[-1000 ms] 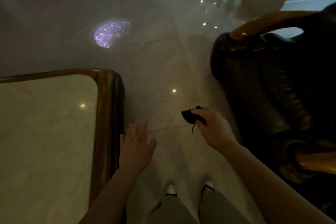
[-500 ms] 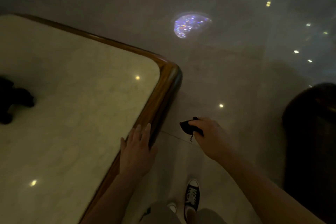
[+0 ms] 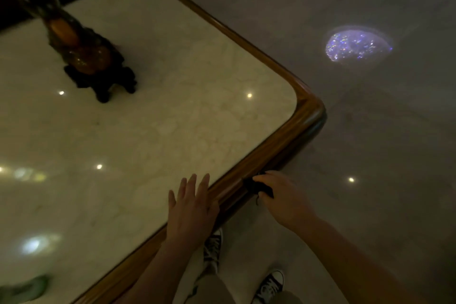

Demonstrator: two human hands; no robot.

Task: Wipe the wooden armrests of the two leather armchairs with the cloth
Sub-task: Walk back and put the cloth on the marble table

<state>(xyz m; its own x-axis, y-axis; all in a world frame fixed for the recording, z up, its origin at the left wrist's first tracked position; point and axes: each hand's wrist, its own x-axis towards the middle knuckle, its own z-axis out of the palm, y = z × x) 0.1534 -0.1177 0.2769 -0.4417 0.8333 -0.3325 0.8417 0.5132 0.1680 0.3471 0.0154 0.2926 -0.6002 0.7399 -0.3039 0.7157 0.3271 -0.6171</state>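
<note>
Beside marble-topped table [image 3: 153, 131] with rounded wooden rim: person stands on glossy floor [image 3: 370, 143], dark sneakers [image 3: 270, 284] below. Left hand [image 3: 191, 207] flat, fingers spread, palm down over table edge near rim; contact unclear. Right hand [image 3: 283, 195] curled closed, pinching small dark cloth [image 3: 257, 186], cloth just beside wooden rim's outer side. Dark carved ornament [image 3: 93, 61] with amber body on footed base stands on tabletop, well apart from hands. Armchairs not in view; purple sparkling light patch [image 3: 357, 44] on floor far right
</note>
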